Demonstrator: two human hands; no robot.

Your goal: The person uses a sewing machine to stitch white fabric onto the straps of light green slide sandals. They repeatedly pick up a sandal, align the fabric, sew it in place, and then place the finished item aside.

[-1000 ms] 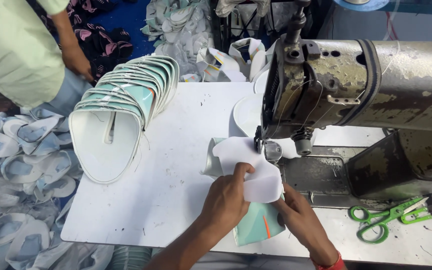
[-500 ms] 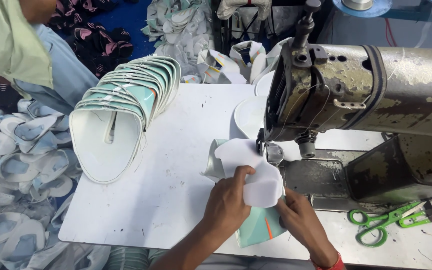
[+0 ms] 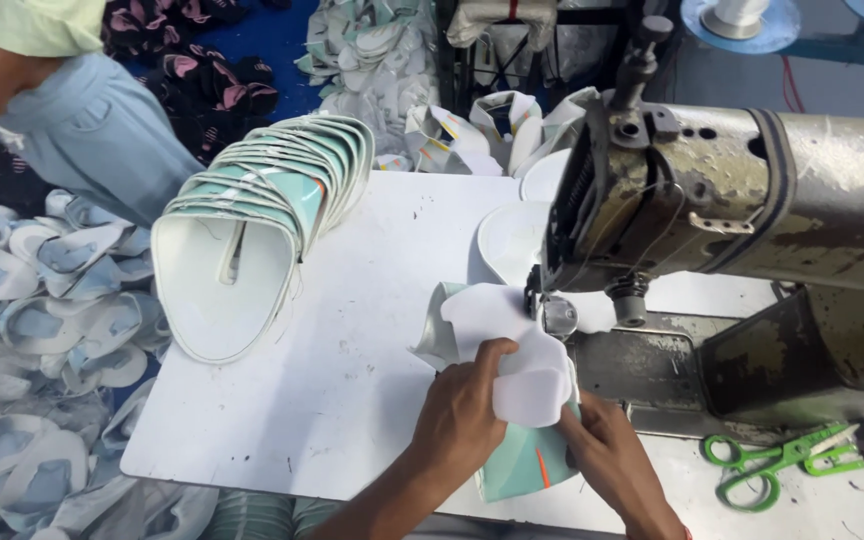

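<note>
My left hand [image 3: 462,420] grips the near edge of a white and mint shoe upper piece [image 3: 512,345] that lies under the needle of an old grey sewing machine [image 3: 732,210]. On the piece's lower right side rests my right hand [image 3: 607,455], pinching the mint part with an orange stripe [image 3: 522,465]. Both hands press the piece against the white table [image 3: 372,330], right beside the presser foot [image 3: 552,315].
A nested stack of white-mint uppers [image 3: 252,230] lies on the table's left. Green scissors [image 3: 787,460] lie at the right. Piles of shoe pieces [image 3: 32,330] cover the floor on the left, where another person [image 3: 62,90] stands. More uppers [image 3: 492,125] sit behind the table.
The piece has turned slightly under the needle with both hands following. The other person at the upper left has shifted position.
</note>
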